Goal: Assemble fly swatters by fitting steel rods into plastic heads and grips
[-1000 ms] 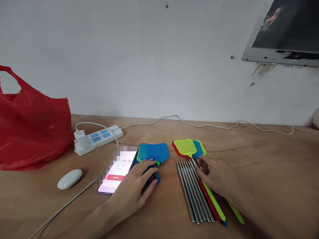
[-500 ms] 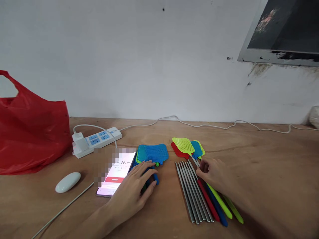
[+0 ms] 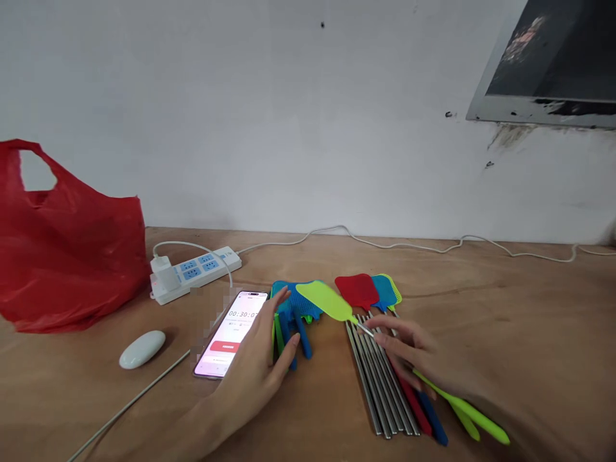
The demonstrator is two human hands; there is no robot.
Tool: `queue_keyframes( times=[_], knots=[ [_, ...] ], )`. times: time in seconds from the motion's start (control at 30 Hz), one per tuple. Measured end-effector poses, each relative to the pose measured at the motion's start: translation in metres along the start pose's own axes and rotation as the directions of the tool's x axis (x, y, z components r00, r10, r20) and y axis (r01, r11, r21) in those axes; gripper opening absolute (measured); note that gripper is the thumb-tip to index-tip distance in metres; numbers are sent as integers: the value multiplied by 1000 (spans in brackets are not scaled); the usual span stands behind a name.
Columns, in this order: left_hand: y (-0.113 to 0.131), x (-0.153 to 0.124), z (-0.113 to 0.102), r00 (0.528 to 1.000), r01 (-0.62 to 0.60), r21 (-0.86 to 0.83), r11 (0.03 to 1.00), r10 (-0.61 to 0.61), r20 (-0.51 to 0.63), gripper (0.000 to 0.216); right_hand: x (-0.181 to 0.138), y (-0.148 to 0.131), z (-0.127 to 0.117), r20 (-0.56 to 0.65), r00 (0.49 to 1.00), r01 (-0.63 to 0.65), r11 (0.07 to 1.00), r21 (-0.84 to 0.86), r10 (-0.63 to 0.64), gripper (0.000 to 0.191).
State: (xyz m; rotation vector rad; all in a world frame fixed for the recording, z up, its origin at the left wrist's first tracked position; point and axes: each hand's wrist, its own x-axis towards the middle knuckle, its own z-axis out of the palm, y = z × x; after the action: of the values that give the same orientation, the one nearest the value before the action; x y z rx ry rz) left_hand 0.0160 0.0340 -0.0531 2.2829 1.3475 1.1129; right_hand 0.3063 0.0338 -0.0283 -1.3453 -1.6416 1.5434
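My right hand (image 3: 418, 357) pinches the thin shaft of a yellow-green fly swatter (image 3: 326, 300), whose head is lifted and tilted toward the left. Under it lie a red swatter (image 3: 357, 290), a blue one (image 3: 385, 289) and another yellow-green one, beside a row of several metal rods (image 3: 380, 378). My left hand (image 3: 260, 366) is raised with fingers spread, close over a pile of blue and green swatters (image 3: 294, 316) next to a lit phone (image 3: 230, 332).
A red plastic bag (image 3: 67, 250) stands at the left of the wooden table (image 3: 505, 301). A white power strip (image 3: 195, 273) with a plug, a white oval object (image 3: 142, 348) and white cables lie nearby. A dark framed panel (image 3: 553, 61) hangs on the wall at top right.
My right hand has picked the yellow-green swatter off the right stack and swung its head left, uncovering the red one. My left hand lifted off the left pile and opened.
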Motion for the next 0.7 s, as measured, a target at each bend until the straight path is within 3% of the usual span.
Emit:
queue_keyframes(
  times=[0.1, 0.17, 0.27, 0.43, 0.57, 0.7],
  knots=[
    [1, 2, -2, 998, 68, -107, 992, -68, 7, 57, -5, -4, 7, 251, 964, -124, 984, 127, 89, 56],
    [4, 4, -5, 996, 78, -118, 990, -73, 47, 43, -7, -5, 11, 319, 943, -168, 961, 220, 92, 51],
    [10, 7, -9, 994, 72, -134, 988, -59, 95, 26, -9, -3, 17, 327, 943, -166, 940, 297, 63, 46],
    [12, 9, -9, 990, 115, -268, 957, -90, 107, 38, -12, -2, 25, 322, 946, -118, 962, 247, 33, 53],
    [9, 9, -8, 947, 299, -515, 804, -180, 267, 35, -11, -3, 32, 334, 942, -99, 959, 266, 5, 44],
    [10, 13, -12, 913, 386, -606, 696, -192, 360, 33, -8, 0, 35, 330, 944, -110, 949, 294, 7, 44]
  ],
)
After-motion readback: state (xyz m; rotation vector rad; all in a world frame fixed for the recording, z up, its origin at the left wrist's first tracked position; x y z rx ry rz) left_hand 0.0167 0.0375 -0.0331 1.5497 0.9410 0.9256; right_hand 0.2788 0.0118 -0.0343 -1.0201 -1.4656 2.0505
